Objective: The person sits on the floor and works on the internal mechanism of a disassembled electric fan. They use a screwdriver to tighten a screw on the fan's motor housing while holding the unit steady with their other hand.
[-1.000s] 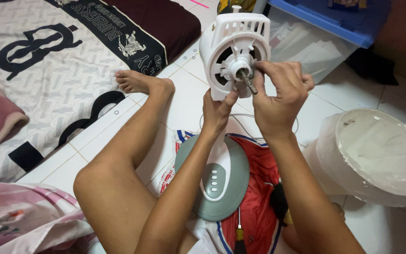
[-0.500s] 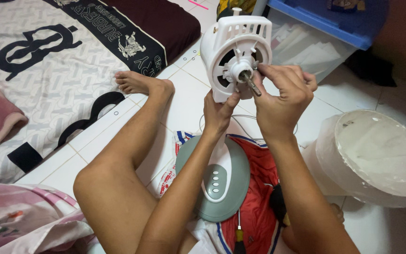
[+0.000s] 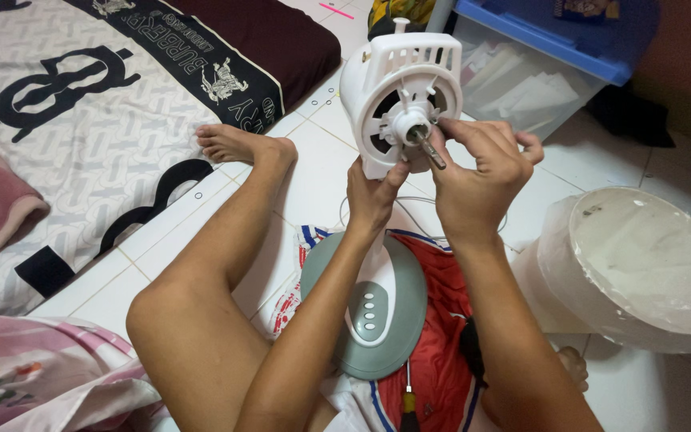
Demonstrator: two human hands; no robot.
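Note:
A white fan motor housing [image 3: 400,104] stands upright on a grey-green round base [image 3: 369,316] with small buttons. My left hand [image 3: 371,196] grips the neck of the fan just under the housing. My right hand [image 3: 477,176] rests against the housing's front, its fingers pinched on the metal motor shaft [image 3: 425,146] that sticks out of the centre hub. A screwdriver with a dark handle [image 3: 406,404] lies on the red shorts near the base.
My bare left leg [image 3: 217,264] stretches to the left over the white tile floor [image 3: 313,172]. A patterned mattress [image 3: 65,120] lies at the left. A white bucket [image 3: 641,268] lies on its side at right. A clear bin with a blue lid [image 3: 545,60] stands behind the fan.
My right hand's fingers have shifted slightly on the shaft. The fan and my left hand have stayed in about the same place.

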